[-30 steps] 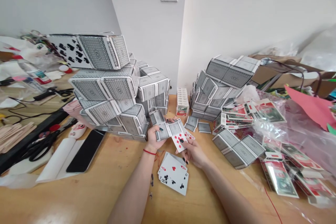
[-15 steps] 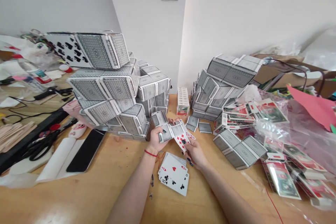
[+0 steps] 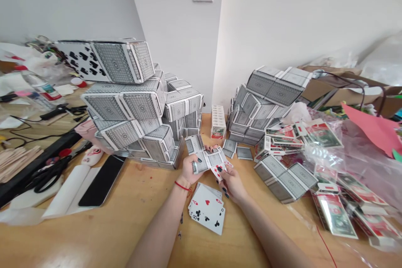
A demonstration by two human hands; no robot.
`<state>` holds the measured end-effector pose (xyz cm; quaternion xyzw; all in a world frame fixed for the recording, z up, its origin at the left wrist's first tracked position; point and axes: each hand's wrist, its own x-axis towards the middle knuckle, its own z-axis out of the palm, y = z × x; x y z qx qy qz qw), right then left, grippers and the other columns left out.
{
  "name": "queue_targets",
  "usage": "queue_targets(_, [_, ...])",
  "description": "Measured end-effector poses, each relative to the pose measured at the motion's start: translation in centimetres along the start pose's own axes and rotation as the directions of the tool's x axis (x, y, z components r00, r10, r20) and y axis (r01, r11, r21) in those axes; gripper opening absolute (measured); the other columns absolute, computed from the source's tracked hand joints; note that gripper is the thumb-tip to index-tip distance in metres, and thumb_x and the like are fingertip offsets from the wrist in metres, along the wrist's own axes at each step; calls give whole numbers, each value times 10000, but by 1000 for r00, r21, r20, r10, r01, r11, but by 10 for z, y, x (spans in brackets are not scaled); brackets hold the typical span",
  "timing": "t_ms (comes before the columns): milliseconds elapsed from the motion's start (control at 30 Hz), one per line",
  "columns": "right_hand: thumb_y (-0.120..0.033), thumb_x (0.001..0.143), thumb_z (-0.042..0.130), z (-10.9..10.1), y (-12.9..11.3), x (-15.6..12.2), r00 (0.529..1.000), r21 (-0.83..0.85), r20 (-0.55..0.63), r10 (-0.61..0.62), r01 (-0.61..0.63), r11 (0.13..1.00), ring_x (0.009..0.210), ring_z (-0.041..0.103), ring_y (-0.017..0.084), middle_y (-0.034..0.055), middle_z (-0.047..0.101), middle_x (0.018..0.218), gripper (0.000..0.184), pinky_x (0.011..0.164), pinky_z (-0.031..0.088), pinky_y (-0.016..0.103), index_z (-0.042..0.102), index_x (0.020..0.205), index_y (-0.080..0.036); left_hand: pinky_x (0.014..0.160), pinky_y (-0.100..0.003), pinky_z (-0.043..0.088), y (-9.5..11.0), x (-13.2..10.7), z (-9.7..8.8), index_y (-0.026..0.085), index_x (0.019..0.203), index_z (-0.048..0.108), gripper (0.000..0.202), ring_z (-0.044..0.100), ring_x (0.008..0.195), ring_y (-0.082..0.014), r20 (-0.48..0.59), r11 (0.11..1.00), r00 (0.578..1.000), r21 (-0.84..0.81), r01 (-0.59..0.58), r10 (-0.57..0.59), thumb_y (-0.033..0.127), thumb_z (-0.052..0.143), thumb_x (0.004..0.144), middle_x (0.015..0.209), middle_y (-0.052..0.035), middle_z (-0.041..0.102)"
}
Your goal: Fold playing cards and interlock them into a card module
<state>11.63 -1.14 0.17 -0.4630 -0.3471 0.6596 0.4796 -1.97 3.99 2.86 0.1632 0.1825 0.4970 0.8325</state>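
Note:
My left hand (image 3: 191,168) is closed round a folded strip of grey-backed playing cards (image 3: 204,155), held just above the wooden table (image 3: 125,226). My right hand (image 3: 230,182) pinches a red diamond card (image 3: 217,171) against the right end of that strip. The two hands almost touch. Below them a small pile of face-up cards (image 3: 207,212) lies on the table, showing a heart and clubs. A thin red string circles my left wrist.
A tall stack of card-built boxes (image 3: 128,100) rises at the left, a lower stack (image 3: 266,100) at the right. Card packs (image 3: 333,213) and plastic bags litter the right side. A black phone (image 3: 100,180), scissors (image 3: 47,176) and paper lie at the left.
My hands drew closer together and shifted slightly right. The diamond card moved in from below the strip to rest against its right end.

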Motion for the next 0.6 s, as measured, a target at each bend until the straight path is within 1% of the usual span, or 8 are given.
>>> queue_targets(200, [-321,647,516,0,1,0,1000,31,-7,9,-8,999,222,337,24,-59,529,459,179,219,170,126,421,698,-177,806,-393,396,-3,0,4,124,746,589,323,585,809,-249,32,999,999,16,28,-29,90,410,480,704,-59,621])
queue_targets(267, [-298,642,515,1,2,0,1000,50,-23,3,-2,999,225,337,27,-59,520,443,157,221,174,127,426,683,-175,800,-395,394,-4,-1,4,124,749,591,332,584,799,-250,41,1000,999,12,28,-28,92,410,472,690,-57,615])
queue_targets(367, [-254,621,512,3,0,-1,999,69,-46,1,2,998,225,326,30,-61,487,397,124,221,181,133,416,618,-176,776,-379,402,-8,-2,2,126,726,592,301,585,709,-221,22,999,999,5,34,-34,88,414,486,646,-42,603])
queue_targets(467, [-222,611,508,5,-3,-1,999,88,-49,15,-10,996,221,305,30,-62,463,369,114,220,181,140,408,582,-178,747,-360,410,-10,-3,-2,130,725,592,293,574,647,-195,-1,999,999,4,44,-44,77,416,496,659,-35,608])
queue_targets(600, [-211,611,509,4,-6,1,997,133,-77,-10,20,991,233,318,23,-53,520,440,95,225,177,133,422,627,-177,702,-336,415,-14,-4,-5,123,692,590,253,560,604,-180,-31,997,997,27,72,-71,80,417,513,640,-40,603])
